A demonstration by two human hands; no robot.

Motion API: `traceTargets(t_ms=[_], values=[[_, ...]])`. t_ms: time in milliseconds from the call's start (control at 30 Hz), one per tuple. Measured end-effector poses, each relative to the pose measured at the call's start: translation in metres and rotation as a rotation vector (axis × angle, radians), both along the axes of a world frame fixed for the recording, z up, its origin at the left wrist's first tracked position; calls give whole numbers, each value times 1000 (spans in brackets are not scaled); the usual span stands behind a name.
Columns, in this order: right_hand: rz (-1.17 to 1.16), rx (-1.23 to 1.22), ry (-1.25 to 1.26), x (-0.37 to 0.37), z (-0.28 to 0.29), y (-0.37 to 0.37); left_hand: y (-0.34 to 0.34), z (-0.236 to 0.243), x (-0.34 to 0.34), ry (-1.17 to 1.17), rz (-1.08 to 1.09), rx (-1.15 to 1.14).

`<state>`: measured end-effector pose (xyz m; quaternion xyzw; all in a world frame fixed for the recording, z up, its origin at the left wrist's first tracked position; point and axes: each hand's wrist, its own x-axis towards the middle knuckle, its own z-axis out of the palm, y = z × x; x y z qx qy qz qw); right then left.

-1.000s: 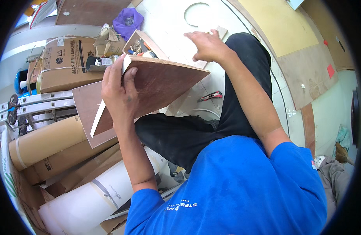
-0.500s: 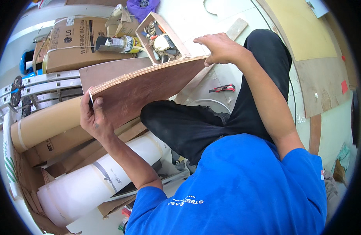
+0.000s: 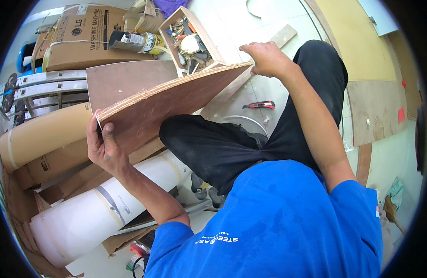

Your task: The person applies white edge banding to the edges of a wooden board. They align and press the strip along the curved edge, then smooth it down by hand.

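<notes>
A reddish-brown plywood board (image 3: 158, 106) is held on a slant across my left knee side, its pale layered edge facing up. My left hand (image 3: 102, 143) grips its lower left end, thumb on the face. My right hand (image 3: 266, 60) holds the upper right end with fingers over the top. Behind the board stands a thinner brown panel (image 3: 130, 78). Beyond it, a wooden box (image 3: 207, 44) holds mixed tools. A red-and-black utility knife (image 3: 258, 105) lies on the tiles to the right of the board.
Large cardboard boxes (image 3: 74, 51), an aluminium ladder (image 3: 49, 88), cans (image 3: 135, 42) and brown and white rolls (image 3: 84, 222) crowd my left. A wood strip (image 3: 283, 34) lies ahead. Yellow and plywood sheets (image 3: 375, 111) border the right, with a black cable (image 3: 310, 16) alongside.
My left hand has moved down and left, turning the board's layered edge more toward me. My right hand, spread in the air a second ago, now grips the board's far end.
</notes>
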<state>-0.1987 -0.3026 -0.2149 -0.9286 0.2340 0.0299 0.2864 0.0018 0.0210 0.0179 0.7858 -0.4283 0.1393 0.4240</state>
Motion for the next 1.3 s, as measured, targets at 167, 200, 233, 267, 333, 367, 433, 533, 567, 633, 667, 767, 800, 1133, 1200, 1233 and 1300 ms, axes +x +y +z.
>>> traceTargets(t_ms=[167,200,233,267,333,367,433,533,567,633,667,767,800,1133,1200,1233,1300], values=[[-49,176,-236,37,-12,32,-1,10,23,-41,23,-22],[-33,118,-257,45,-14,35,0,18,32,-64,23,-11],[-9,57,-244,53,-15,37,3,30,42,-94,49,6],[-6,65,-236,60,-13,32,7,42,52,-45,42,-50],[4,11,-285,71,-2,18,17,67,72,-18,38,-160],[26,-13,-281,76,9,8,23,79,81,-19,27,-212],[62,63,-375,81,38,-13,35,101,101,57,19,-311],[75,-18,-429,74,94,-37,60,115,130,131,-27,-412],[67,-34,-439,73,113,-39,69,112,140,152,-74,-442],[41,-96,-314,78,148,-40,84,98,167,280,-137,-500],[56,-119,-287,79,163,-41,89,85,182,323,-154,-515],[135,-186,-245,90,186,-45,96,26,222,458,-156,-606],[169,-207,-235,96,187,-48,96,4,233,492,-156,-620],[212,-523,117,110,114,-45,108,-194,225,783,-239,-684],[262,-653,-214,102,96,-26,111,-228,212,832,-201,-700],[234,-647,-139,99,90,-18,112,-243,205,872,-121,-715],[238,-623,-40,99,83,-6,115,-269,194,950,-97,-760]])
